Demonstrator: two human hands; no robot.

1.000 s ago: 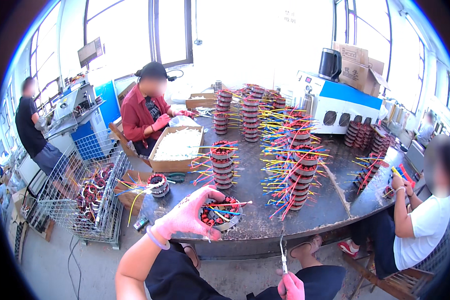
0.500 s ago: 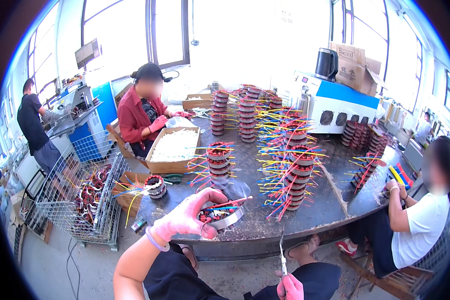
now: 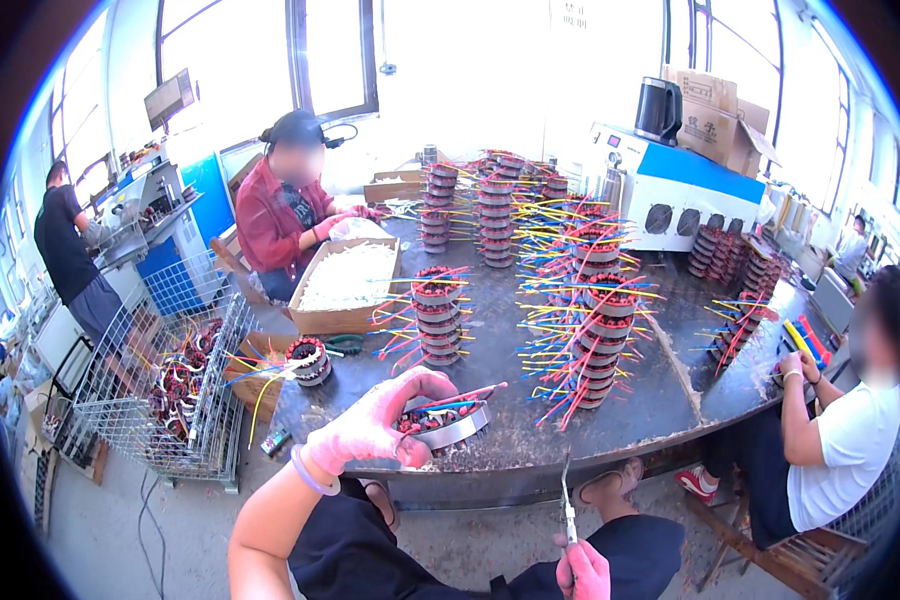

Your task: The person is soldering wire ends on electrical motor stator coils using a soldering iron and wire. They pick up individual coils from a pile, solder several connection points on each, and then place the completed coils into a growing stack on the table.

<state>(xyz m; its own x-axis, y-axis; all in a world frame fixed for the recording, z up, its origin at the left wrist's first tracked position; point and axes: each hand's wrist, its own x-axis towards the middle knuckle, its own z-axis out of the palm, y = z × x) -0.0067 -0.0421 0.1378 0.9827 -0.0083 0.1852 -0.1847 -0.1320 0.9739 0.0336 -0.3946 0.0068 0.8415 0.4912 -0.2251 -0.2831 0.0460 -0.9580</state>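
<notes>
Dark writing shows on a brown box (image 3: 705, 130) on top of the blue and white machine (image 3: 700, 185). An open carton (image 3: 345, 321) holds lots of small white bits, and a wire basket (image 3: 110, 412) holds rings with wires. The left hand (image 3: 372, 425) is at the table's (image 3: 495, 350) near edge — its fingers are clamped on a metal ring (image 3: 457, 430) with red coils inside. The right hand's (image 3: 584, 572) fingers are closed on a thin tool (image 3: 570, 515) — its tip points up by the edge. Dark table top lies between the ring and the tall stack of rings (image 3: 607, 328).
</notes>
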